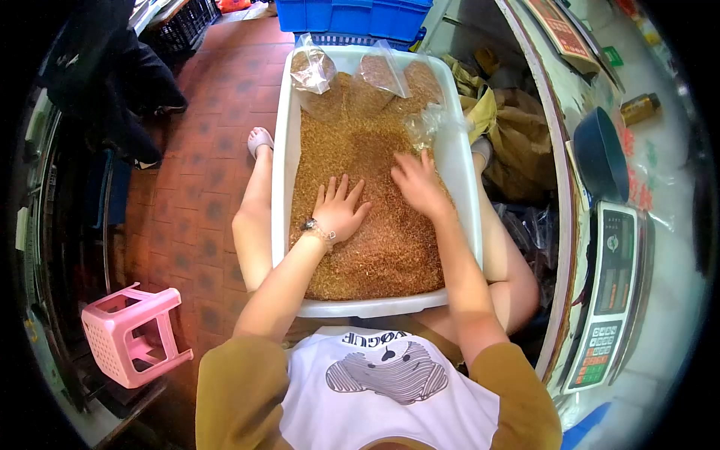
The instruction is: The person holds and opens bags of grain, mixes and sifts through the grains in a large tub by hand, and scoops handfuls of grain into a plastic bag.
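Between my legs stands a deep white plastic tub (282, 225) holding a wide layer of loose brown flakes or grains (375, 262); their exact kind I cannot make out. My left hand (341, 211) lies flat on the flakes with its fingers spread, a bracelet at the wrist. Further right, my right hand (417, 182) is slightly blurred over the flakes, fingers apart and nothing in them. Just beyond it a crumpled clear plastic bag (427, 124) rests at the tub's right side. Filled clear bags (379, 73) of brown material lean along the far end.
Blue crates (352, 16) stand beyond the tub. On the tiled floor (195, 195) to the left lies a pink stool (135, 334) on its side. A counter on the right carries a scale (606, 300) and a dark bowl (600, 154). Another person's dark-trousered legs (131, 90) are upper left.
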`<state>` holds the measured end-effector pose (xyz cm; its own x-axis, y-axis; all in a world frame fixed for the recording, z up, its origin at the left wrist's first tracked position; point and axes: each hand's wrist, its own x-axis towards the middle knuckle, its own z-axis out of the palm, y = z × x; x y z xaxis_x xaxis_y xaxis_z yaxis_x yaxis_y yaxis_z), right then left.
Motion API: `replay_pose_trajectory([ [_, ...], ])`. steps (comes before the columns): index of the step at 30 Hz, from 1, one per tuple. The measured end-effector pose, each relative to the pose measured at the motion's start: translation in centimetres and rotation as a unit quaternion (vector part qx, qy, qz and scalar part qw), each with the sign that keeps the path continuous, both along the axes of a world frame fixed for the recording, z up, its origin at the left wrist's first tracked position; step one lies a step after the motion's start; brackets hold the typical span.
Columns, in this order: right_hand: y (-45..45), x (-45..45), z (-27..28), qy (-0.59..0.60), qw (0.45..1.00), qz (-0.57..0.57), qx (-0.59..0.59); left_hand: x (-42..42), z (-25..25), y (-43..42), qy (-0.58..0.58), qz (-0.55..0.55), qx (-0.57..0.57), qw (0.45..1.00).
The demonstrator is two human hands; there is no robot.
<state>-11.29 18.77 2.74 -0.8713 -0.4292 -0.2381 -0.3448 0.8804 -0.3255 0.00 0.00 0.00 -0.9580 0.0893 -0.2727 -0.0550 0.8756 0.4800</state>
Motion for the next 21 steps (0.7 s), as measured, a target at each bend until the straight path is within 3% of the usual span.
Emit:
replay_pose_trajectory([
  [2,-0.4,-2.9,0.4,0.12,0.977,-0.051,-0.171,0.3,0.5,0.5,0.009,0.006,-0.011,1.0],
  [4,-3.1,-6.7,2.8,0.124,0.932,-0.083,-0.331,0.2,0.2,0.7,0.075,-0.017,-0.036,0.996],
  [5,-4.0,-9.7,2.7,0.187,0.925,-0.089,-0.319,-0.3,0.4,0.6,0.116,-0.028,-0.058,0.991],
  [6,-4.6,-13.0,2.0,0.215,0.931,-0.085,-0.281,-0.4,1.7,0.2,0.175,-0.005,-0.003,0.985],
  [9,-4.2,-21.3,-0.7,0.279,0.945,-0.074,-0.156,-0.9,2.2,-0.5,0.213,0.042,0.041,0.975],
  [12,-3.9,-24.3,-0.5,0.068,0.991,-0.101,-0.063,-1.4,2.3,-1.6,0.25,0.088,0.057,0.963],
  [16,-3.2,-24.1,0.1,-0.045,0.971,-0.099,-0.213,-1.8,3.4,-2.3,0.288,0.131,0.049,0.947],
  [19,-3.7,-23.5,1.1,-0.092,0.966,-0.065,-0.234,-1.8,3.1,-2.0,0.288,0.121,0.065,0.948],
  [20,-4.1,-23.5,1.5,-0.168,0.949,-0.082,-0.255,-1.8,2.9,-1.9,0.303,0.108,0.053,0.945],
  [21,-4.3,-23.7,1.5,-0.152,0.954,-0.072,-0.247,-1.8,2.6,-1.8,0.297,0.096,0.047,0.949],
])
